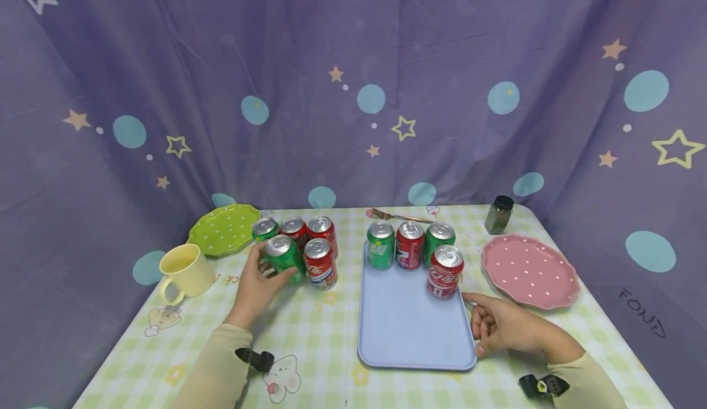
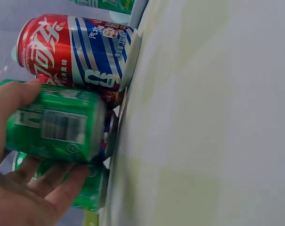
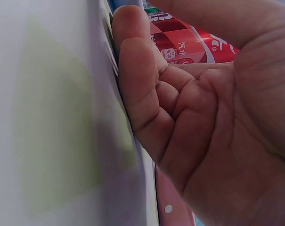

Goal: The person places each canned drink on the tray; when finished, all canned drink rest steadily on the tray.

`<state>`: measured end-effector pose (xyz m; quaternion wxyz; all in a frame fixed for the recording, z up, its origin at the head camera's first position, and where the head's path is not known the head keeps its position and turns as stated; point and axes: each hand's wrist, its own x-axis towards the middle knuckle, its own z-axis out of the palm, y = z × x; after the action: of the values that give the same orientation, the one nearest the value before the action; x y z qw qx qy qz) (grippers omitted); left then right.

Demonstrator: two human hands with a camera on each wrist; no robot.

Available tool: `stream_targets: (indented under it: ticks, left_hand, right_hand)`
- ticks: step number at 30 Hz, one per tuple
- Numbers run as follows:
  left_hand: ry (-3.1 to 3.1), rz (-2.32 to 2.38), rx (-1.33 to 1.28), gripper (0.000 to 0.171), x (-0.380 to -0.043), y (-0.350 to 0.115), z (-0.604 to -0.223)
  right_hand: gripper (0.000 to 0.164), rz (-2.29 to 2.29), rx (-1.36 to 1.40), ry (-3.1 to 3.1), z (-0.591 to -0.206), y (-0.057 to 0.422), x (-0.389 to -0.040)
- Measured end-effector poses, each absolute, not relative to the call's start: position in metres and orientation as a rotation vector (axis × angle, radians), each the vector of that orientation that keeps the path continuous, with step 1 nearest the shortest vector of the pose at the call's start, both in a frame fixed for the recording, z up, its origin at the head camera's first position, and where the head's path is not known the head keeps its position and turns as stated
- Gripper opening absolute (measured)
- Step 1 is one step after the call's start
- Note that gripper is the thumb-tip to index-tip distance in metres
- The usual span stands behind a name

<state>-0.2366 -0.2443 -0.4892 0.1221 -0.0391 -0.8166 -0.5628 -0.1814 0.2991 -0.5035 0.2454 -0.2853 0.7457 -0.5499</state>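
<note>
My left hand (image 1: 256,286) grips a green soda can (image 2: 62,125), thumb on one side and fingers on the other. The can stands slightly tilted, its base just off the cloth in the left wrist view. Beside it are a red, white and blue cola can (image 1: 320,266), two red cans behind, and another green can (image 1: 265,229). My right hand (image 1: 510,324) rests at the right edge of a blue tray (image 1: 411,335), index finger extended and other fingers loosely bent. On the tray are a green-and-white can (image 1: 381,246), a red can (image 1: 410,247), a green can (image 1: 440,237) and a cola can (image 1: 444,272).
A yellow mug (image 1: 189,274) and a green dotted plate (image 1: 223,229) stand on the left. A pink dotted plate (image 1: 530,271) and a spice jar (image 1: 499,215) are on the right. Behind the tray lies a fork (image 1: 403,217). A purple curtain (image 1: 309,89) backs the table.
</note>
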Motion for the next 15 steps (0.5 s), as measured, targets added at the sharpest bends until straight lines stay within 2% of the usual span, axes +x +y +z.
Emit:
stream_targets:
  ticks: [9,15]
  left_hand:
    - [-2.161,-1.495,-0.098,0.081,-0.219,-0.228,-0.458]
    - [-2.052,-1.481,-0.182,0.079,-0.205,-0.21,-0.433]
  right_hand:
    - [0.111,-1.5,-0.787,2.041,-0.504,0.299,-0.182]
    - [0.11,-1.511,-0.789,2.032,-0.506,0.299,-0.183]
